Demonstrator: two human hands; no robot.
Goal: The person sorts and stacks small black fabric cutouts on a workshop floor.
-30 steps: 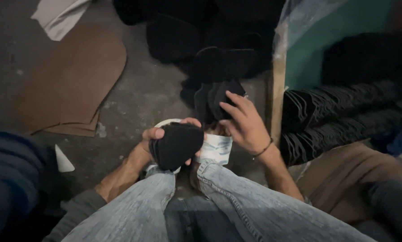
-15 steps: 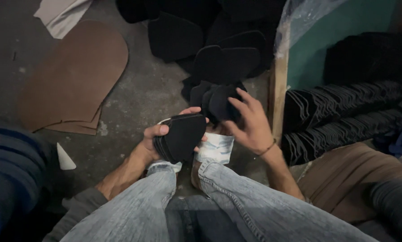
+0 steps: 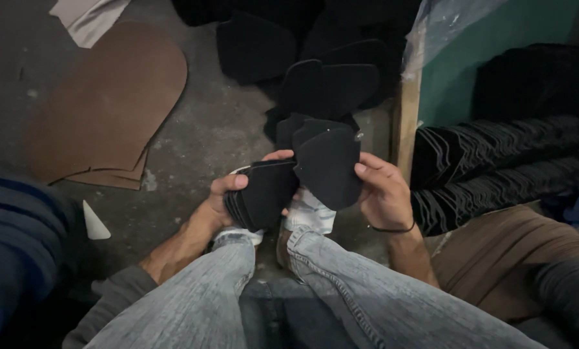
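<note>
Clear plastic wrapping (image 3: 444,32), upper right

Stack of black fabric pcs (image 3: 263,194), rounded, edges fanned, above the knees; single black fabric pc (image 3: 328,167) (same shape) upright, overlapping stack's right side.

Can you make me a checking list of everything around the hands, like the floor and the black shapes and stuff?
Surface: bare grey concrete floor.
Job's things: small stack of black pieces; single black piece.
Clutter: brown cardboard sheet; pile of black pieces; small white cone.
Grippers: left hand holds the stack; right hand holds the single piece.
Cables: nothing seen.
Surroundings: wooden post; stacked dark pieces.
</note>
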